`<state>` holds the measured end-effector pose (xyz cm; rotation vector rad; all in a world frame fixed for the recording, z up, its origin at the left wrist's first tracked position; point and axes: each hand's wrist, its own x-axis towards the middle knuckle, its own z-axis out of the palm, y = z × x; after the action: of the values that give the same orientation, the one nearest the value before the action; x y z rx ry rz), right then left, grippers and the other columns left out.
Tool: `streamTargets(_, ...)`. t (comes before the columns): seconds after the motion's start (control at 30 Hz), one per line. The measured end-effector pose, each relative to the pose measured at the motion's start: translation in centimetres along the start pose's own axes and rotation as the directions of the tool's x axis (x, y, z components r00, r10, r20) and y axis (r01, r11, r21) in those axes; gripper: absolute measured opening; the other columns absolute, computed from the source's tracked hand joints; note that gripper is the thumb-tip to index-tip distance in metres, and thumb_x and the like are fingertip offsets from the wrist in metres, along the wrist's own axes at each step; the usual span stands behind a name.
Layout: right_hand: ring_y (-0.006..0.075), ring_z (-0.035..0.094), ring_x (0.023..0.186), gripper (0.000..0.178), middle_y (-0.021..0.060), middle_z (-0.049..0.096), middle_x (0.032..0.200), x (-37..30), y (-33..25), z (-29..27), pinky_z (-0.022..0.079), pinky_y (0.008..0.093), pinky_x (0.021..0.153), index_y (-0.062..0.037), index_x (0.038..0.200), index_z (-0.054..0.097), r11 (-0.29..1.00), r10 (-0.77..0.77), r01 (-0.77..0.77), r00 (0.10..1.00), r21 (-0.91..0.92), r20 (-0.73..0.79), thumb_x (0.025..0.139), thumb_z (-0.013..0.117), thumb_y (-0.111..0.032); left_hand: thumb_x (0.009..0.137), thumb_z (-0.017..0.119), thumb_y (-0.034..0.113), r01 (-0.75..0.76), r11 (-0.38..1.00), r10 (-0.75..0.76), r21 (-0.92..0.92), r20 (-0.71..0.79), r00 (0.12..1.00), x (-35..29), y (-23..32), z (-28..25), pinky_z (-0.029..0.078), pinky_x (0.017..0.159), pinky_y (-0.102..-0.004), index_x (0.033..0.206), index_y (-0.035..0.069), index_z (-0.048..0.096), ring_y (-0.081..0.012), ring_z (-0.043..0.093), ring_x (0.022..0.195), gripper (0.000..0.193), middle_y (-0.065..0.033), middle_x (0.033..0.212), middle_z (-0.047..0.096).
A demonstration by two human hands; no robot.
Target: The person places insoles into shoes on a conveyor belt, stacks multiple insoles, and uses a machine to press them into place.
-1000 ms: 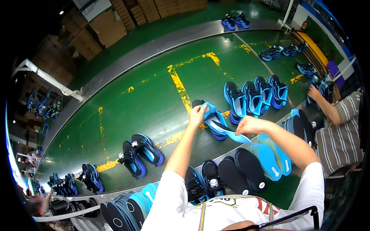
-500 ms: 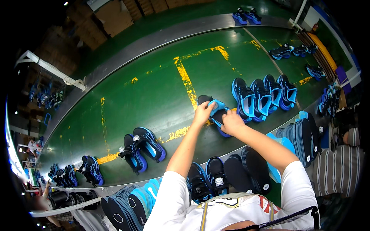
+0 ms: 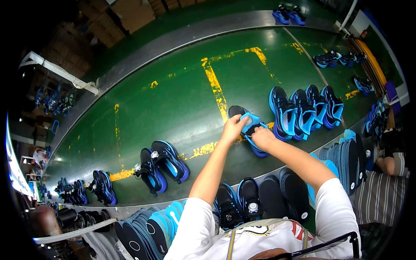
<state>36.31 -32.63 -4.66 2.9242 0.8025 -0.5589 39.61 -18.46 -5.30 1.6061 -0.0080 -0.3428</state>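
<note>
On the green belt [image 3: 169, 112] in front of me lies a black sneaker [image 3: 235, 111] with blue and purple trim, its toe pointing away. My left hand [image 3: 234, 129] pinches the light-blue flap, which looks like the tongue [image 3: 250, 122], at the shoe's opening. At the collar, my right hand [image 3: 263, 138] is closed with its fingertips inside the opening; those tips are partly hidden. Beside my right hand stand several matching sneakers [image 3: 284, 113] in a row. A pair of similar sneakers [image 3: 172, 161] sits to the left on the belt.
Along the near edge run stacks of black and light-blue insoles, at left [image 3: 143, 227] and right [image 3: 342, 158]. Between them are two black sneakers [image 3: 248, 197] and dark insoles [image 3: 291, 195]. More sneakers [image 3: 102, 187] stand farther left. A person in striped clothing [image 3: 381, 195] is at right.
My right hand's fingers have shifted at the shoe's opening, and the light-blue flap shows more broadly. The view has shifted slightly, so the sneakers at right appear farther right.
</note>
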Motion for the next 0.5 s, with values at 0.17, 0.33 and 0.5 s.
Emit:
streamTargets(0.17,0.0268,0.049,0.094,0.024,0.015,0.051,0.103,1.2,-0.6,-0.2,0.042,0.0327,0.077,-0.0034,0.091,0.061,0.983,0.035,0.012,0.967,-0.183,0.251,0.077,0.044,-0.014,0.081,0.055,0.023,-0.011,0.998,0.011,0.059,-0.001,1.0,0.1,0.1,-0.2,0.032,0.052,-0.0203,0.078,0.002,0.056,-0.0029,0.038,0.06,0.021,0.0041,0.065,0.049)
streamTargets(0.33,0.0266,0.045,0.101,0.029,0.0131,0.047,0.113,1.7,-0.4,-1.0,0.038,0.0319,0.082,-0.0045,0.1,0.059,0.949,0.026,0.122,0.888,-0.289,0.46,0.078,0.044,-0.016,0.081,0.054,0.024,0.018,0.999,-0.019,0.033,0.029,0.999,0.0,-0.5,-0.2,0.031,0.052,-0.0199,0.077,0.002,0.056,-0.0021,0.037,0.06,0.022,0.006,0.062,0.046)
streamTargets(0.5,0.0255,0.048,0.1,0.025,0.0125,0.051,0.109,2.2,0.4,0.3,0.039,0.0324,0.082,-0.0063,0.094,0.061,0.934,-0.079,0.227,0.884,-0.277,0.46,0.078,0.045,-0.014,0.079,0.055,0.018,-0.157,0.943,0.219,0.293,-0.191,0.957,-0.1,-0.7,0.7,0.039,0.063,-0.0249,0.092,0.001,0.049,-0.0154,0.047,0.075,0.022,-0.0063,0.082,0.049)
